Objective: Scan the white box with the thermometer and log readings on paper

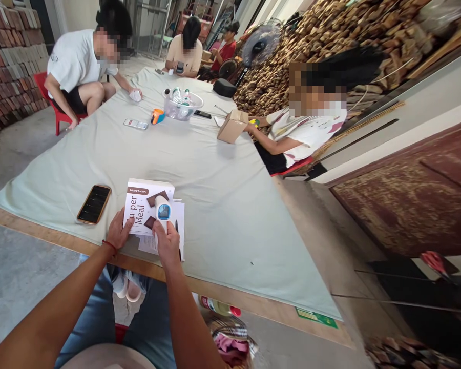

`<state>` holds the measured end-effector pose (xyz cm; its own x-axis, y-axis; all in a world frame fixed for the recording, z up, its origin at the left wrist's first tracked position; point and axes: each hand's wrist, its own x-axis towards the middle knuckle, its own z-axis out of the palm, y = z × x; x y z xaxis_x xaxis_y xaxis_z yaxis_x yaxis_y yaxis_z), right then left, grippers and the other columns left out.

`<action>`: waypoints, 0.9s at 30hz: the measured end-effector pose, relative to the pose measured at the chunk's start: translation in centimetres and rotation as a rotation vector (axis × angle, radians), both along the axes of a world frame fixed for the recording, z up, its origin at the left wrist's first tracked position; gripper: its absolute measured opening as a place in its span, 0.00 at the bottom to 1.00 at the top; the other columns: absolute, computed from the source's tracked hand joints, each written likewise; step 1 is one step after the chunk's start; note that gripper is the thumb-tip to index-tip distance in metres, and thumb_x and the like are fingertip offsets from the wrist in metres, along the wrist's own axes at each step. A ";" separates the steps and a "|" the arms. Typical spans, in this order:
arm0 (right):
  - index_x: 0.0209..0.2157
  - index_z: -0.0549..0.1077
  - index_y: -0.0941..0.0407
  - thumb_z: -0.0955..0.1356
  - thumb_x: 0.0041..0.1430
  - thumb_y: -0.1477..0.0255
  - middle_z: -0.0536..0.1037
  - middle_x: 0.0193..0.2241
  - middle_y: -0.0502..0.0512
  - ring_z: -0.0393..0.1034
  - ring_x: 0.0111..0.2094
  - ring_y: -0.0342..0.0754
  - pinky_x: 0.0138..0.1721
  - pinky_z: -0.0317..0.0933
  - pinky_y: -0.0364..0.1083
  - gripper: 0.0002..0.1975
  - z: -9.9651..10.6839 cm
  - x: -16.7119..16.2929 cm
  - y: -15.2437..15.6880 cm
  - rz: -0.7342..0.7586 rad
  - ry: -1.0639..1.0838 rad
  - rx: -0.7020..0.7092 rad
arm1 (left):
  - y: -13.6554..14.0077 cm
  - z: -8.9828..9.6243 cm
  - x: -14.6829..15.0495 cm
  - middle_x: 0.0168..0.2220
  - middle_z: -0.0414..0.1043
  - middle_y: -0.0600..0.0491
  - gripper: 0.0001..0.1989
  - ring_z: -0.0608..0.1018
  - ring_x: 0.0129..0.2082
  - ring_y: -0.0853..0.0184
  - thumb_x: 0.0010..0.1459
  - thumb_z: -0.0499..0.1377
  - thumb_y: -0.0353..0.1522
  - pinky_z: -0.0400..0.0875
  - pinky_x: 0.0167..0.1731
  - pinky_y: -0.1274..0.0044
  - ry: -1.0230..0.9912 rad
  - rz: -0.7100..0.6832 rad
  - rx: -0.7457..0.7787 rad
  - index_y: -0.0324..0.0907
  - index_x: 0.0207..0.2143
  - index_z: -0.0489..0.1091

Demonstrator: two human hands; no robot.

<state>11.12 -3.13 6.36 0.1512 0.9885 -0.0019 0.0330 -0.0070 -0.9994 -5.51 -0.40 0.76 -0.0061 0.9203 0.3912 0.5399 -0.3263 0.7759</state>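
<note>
My left hand (119,229) is closed on the left edge of a white box (132,205) printed "NutriMotion" and "Meal", with brown bars pictured on it. A white handheld infrared thermometer (162,200) with a blue-rimmed screen is in my right hand (167,243), fingers wrapped round its handle. It is held over the right part of the box and hides some of the print. Under the box lie sheets of paper (180,212), and a dark pen (176,225) shows beside my right fingers. To the left of the box, a phone (94,204) in an orange-edged case rests on the cloth.
The cloth-covered table (223,205) carries a clear plastic basin (180,111) of bottles, an orange-and-blue device (158,116) and another phone (135,124). At right, a person (311,128) holds a cardboard box (233,126). More people sit farther along. A fan (259,46) stands behind.
</note>
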 end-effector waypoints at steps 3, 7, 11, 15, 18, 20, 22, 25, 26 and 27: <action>0.34 0.75 0.58 0.65 0.56 0.52 0.73 0.24 0.51 0.65 0.29 0.47 0.31 0.59 0.45 0.22 0.0 -0.1 0.0 0.001 0.006 -0.009 | 0.0 -0.1 0.0 0.43 0.73 0.44 0.24 0.75 0.44 0.56 0.67 0.45 0.47 0.71 0.45 0.64 0.007 0.015 -0.018 0.39 0.51 0.66; 0.34 0.75 0.58 0.65 0.56 0.53 0.72 0.24 0.50 0.64 0.28 0.46 0.30 0.59 0.44 0.22 0.4 -0.2 -0.1 -0.004 0.014 -0.015 | 0.0 -0.2 -0.1 0.43 0.73 0.43 0.24 0.75 0.44 0.56 0.67 0.45 0.47 0.71 0.45 0.64 0.020 0.017 -0.037 0.39 0.51 0.67; 0.33 0.75 0.58 0.66 0.55 0.53 0.71 0.22 0.49 0.63 0.27 0.45 0.29 0.58 0.43 0.21 0.8 -0.3 -0.3 -0.004 0.026 -0.008 | 0.0 -0.1 -0.2 0.42 0.73 0.44 0.24 0.75 0.44 0.56 0.67 0.45 0.47 0.70 0.45 0.64 0.027 0.013 -0.029 0.39 0.51 0.66; 0.33 0.74 0.57 0.66 0.54 0.53 0.71 0.23 0.49 0.63 0.26 0.45 0.28 0.58 0.43 0.20 1.1 0.1 -1.1 0.029 0.128 -0.028 | 0.1 0.0 -0.2 0.42 0.73 0.43 0.24 0.75 0.44 0.56 0.67 0.44 0.47 0.71 0.45 0.63 0.029 0.014 -0.011 0.39 0.50 0.66; 0.32 0.73 0.57 0.68 0.52 0.53 0.72 0.24 0.49 0.63 0.26 0.44 0.28 0.58 0.43 0.19 1.2 1.2 -2.3 -0.003 0.193 -0.061 | 0.1 0.2 -0.3 0.42 0.73 0.43 0.25 0.75 0.43 0.56 0.66 0.45 0.48 0.71 0.45 0.63 0.016 0.009 -0.018 0.39 0.49 0.67; 0.30 0.73 0.56 0.69 0.50 0.54 0.71 0.24 0.49 0.62 0.27 0.44 0.29 0.58 0.42 0.19 1.2 2.4 -3.2 -0.065 0.206 -0.078 | 0.2 0.4 -0.3 0.42 0.74 0.43 0.26 0.75 0.44 0.56 0.65 0.46 0.50 0.71 0.46 0.62 -0.016 0.003 -0.038 0.39 0.49 0.68; 0.28 0.72 0.56 0.69 0.49 0.54 0.70 0.23 0.48 0.62 0.27 0.43 0.30 0.58 0.42 0.18 1.1 3.9 -4.1 -0.136 0.205 -0.097 | 0.3 0.6 -0.5 0.44 0.74 0.43 0.28 0.76 0.45 0.55 0.62 0.50 0.52 0.71 0.47 0.61 -0.085 0.003 -0.075 0.39 0.50 0.68; 0.28 0.72 0.56 0.70 0.48 0.54 0.69 0.23 0.47 0.60 0.26 0.43 0.29 0.57 0.42 0.19 1.2 6.1 -5.2 -0.227 0.184 -0.108 | 0.9 1.4 -1.0 0.45 0.75 0.42 0.34 0.77 0.45 0.53 0.51 0.60 0.56 0.73 0.47 0.61 -0.237 -0.035 -0.200 0.39 0.49 0.68; 0.29 0.72 0.56 0.70 0.48 0.54 0.68 0.23 0.47 0.60 0.27 0.43 0.30 0.57 0.42 0.19 1.2 6.8 -5.5 -0.249 0.170 -0.102 | 1.1 1.7 -1.2 0.44 0.76 0.43 0.36 0.78 0.44 0.53 0.47 0.63 0.56 0.74 0.45 0.61 -0.287 -0.060 -0.265 0.39 0.48 0.69; 0.29 0.72 0.56 0.70 0.48 0.54 0.68 0.23 0.47 0.60 0.27 0.43 0.30 0.56 0.42 0.18 1.2 7.4 -5.7 -0.266 0.153 -0.094 | 1.4 2.1 -1.3 0.42 0.77 0.43 0.37 0.78 0.42 0.52 0.43 0.66 0.57 0.75 0.43 0.61 -0.332 -0.089 -0.331 0.38 0.46 0.70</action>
